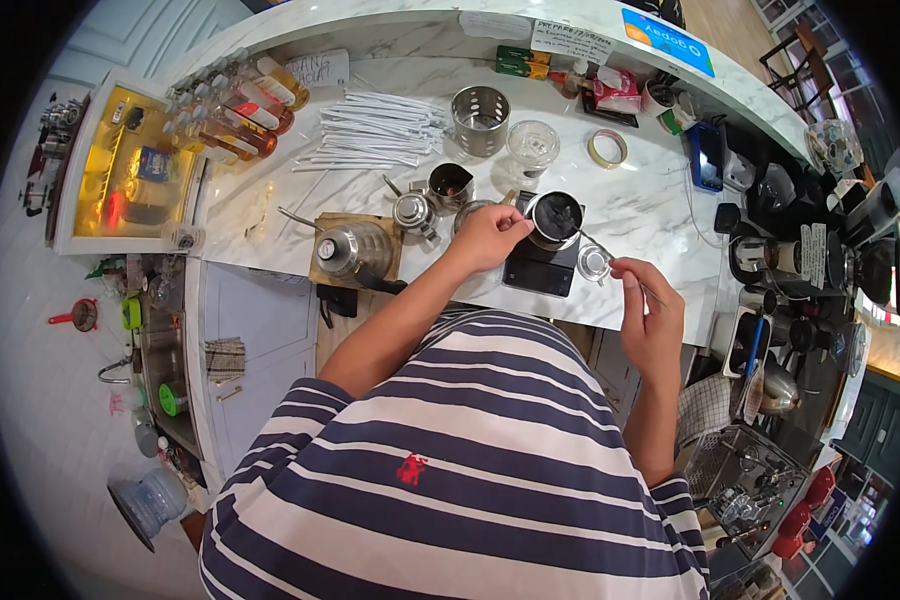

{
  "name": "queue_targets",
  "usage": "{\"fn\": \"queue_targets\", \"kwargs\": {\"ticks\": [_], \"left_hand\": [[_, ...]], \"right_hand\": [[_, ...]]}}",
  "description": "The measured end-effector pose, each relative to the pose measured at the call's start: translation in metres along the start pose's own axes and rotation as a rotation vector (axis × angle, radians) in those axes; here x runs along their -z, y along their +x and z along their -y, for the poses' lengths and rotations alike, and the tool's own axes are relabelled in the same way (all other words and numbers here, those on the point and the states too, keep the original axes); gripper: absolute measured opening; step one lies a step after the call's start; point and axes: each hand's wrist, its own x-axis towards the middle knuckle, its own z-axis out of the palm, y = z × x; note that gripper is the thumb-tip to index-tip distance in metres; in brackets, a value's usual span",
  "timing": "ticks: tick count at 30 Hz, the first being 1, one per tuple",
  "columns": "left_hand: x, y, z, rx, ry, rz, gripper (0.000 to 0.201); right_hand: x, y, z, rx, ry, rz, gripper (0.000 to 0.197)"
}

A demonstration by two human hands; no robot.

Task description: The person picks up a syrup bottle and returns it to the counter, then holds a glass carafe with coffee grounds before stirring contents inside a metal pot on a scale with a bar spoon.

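Note:
A small round metal cup (537,237) with dark contents stands on a flat black scale (536,277) near the counter's front edge. My left hand (490,238) pinches the left side of its rim, fingers closed. Between the fingers of my right hand (654,305) is a long thin metal spoon (600,246), slanting down to the left with its tip in the cup. Beside the scale, under the spoon, sits a small shiny metal piece (593,263). Left of my left hand are a small metal pot (413,212) and a steel pitcher (459,196) with dark contents.
A steel gooseneck kettle (354,250) rests on a wooden board (330,222). Behind are wrapped straws (375,130), a perforated steel canister (480,122), a clear plastic cup (532,146) and a tape roll (607,149). Bottles (245,105) crowd the back left; appliances (770,255) line the right.

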Motion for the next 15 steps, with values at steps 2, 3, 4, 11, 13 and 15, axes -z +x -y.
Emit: {"fn": "queue_targets", "kwargs": {"ticks": [2, 3, 4, 11, 13, 15], "left_hand": [[-0.001, 0.002, 0.003, 0.001, 0.005, -0.011, 0.024], [-0.002, 0.002, 0.004, 0.009, -0.018, -0.008, 0.023], [-0.003, 0.001, 0.004, 0.017, -0.041, -0.004, 0.022], [-0.006, 0.000, -0.003, 0.070, -0.083, -0.008, 0.019], [-0.008, 0.002, 0.000, 0.067, -0.089, -0.021, 0.019], [-0.008, 0.003, 0.003, 0.059, -0.095, -0.036, 0.018]], "right_hand": [[0.002, 0.005, -0.003, 0.025, 0.004, 0.008, 0.014], [0.007, 0.007, -0.003, 0.003, 0.001, 0.001, 0.013], [0.010, 0.008, -0.004, -0.019, -0.002, -0.006, 0.013], [0.012, 0.014, -0.008, 0.021, 0.024, 0.088, 0.013], [0.019, 0.019, -0.010, -0.002, 0.024, 0.086, 0.013], [0.025, 0.022, -0.015, 0.000, 0.011, 0.092, 0.013]]}}
